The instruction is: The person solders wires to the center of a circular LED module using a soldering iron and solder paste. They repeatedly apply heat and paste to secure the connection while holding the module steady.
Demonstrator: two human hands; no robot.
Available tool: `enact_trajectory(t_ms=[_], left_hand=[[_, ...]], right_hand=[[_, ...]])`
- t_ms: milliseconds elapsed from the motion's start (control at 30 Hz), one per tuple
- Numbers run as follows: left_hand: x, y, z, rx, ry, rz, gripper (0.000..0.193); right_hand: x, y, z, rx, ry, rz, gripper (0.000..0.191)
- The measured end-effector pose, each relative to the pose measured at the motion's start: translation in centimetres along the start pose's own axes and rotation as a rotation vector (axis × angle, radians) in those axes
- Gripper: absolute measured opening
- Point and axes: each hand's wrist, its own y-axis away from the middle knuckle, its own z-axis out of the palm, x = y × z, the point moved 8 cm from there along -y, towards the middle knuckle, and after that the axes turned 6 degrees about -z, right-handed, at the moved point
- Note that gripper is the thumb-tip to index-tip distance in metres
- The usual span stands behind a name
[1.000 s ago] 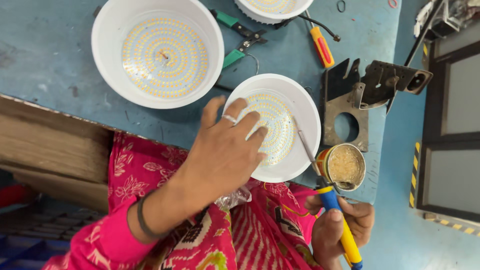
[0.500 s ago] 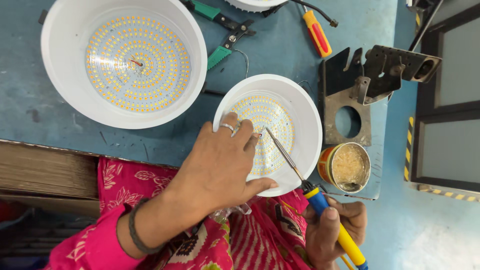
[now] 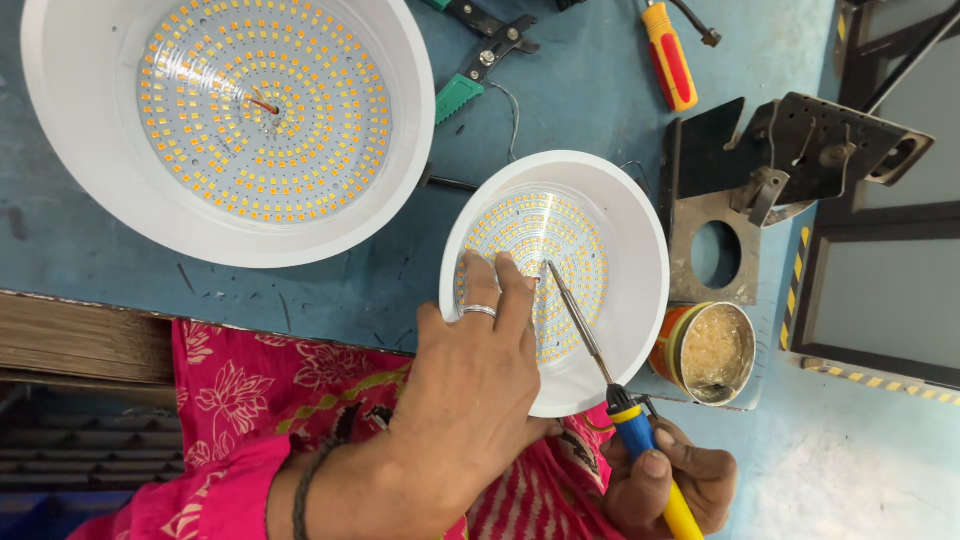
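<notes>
A scuffed blue table (image 3: 330, 290) fills most of my view from above, with a wooden edge at nine o'clock and a dark framed panel with striped tape at three o'clock. Near the centre sits the small white lamp housing (image 3: 556, 282), its round LED board facing up so the yellow chips and centre wires are reachable from above. My left hand (image 3: 470, 385) lies over the housing's near rim at about seven o'clock, fingers spread and pressing down onto the board, a ring on one finger; it looks placed to pin the light shell flat so it cannot skate, and it clasps nothing. My right hand (image 3: 665, 480), at five o'clock, is closed around the blue and yellow handle of the soldering iron (image 3: 600, 365), held low like a pen so the long metal shaft slants up toward eleven o'clock and the tip lands near the middle of the board, just beside my left fingertips. An open tin of flux (image 3: 712, 350) stands just to the right of the housing at four o'clock, close enough for a dip of the tip. A black metal bracket stand (image 3: 770, 180) rests at two o'clock. A larger white LED housing (image 3: 230, 130) sits at ten o'clock, well apart, with green-handled pliers (image 3: 470, 60) and a red and yellow screwdriver (image 3: 670, 55) along twelve o'clock.
</notes>
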Motion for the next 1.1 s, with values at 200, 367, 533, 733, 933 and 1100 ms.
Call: enact_trajectory(t_ms=[200, 367, 533, 733, 933, 1100], left_hand=[[-0.3, 0.1, -1.3, 0.160, 0.006, -0.016, 0.099], [-0.2, -0.1, -1.0, 0.076, -0.104, 0.031, 0.074], [-0.2, -0.2, -1.4, 0.093, -0.108, 0.031, 0.070], [-0.1, 0.0, -1.3, 0.093, -0.116, 0.047, 0.067], [-0.2, -0.1, -1.5, 0.117, -0.109, 0.043, 0.067], [-0.2, -0.1, -1.4, 0.104, -0.115, 0.049, 0.065]], right_hand=[[0.5, 0.3, -1.0, -0.126, 0.127, 0.021, 0.039], [0.9, 0.4, -1.6, -0.299, 0.300, 0.015, 0.030], [-0.3, -0.2, 0.2, -0.449, 0.199, -0.081, 0.020], [-2.5, -0.8, 1.8, -0.434, 0.187, -0.325, 0.020], [-3.9, -1.8, 2.9, -0.495, 0.232, -0.320, 0.020], [-5.9, -3.2, 4.4, -0.617, 0.252, -0.391, 0.021]])
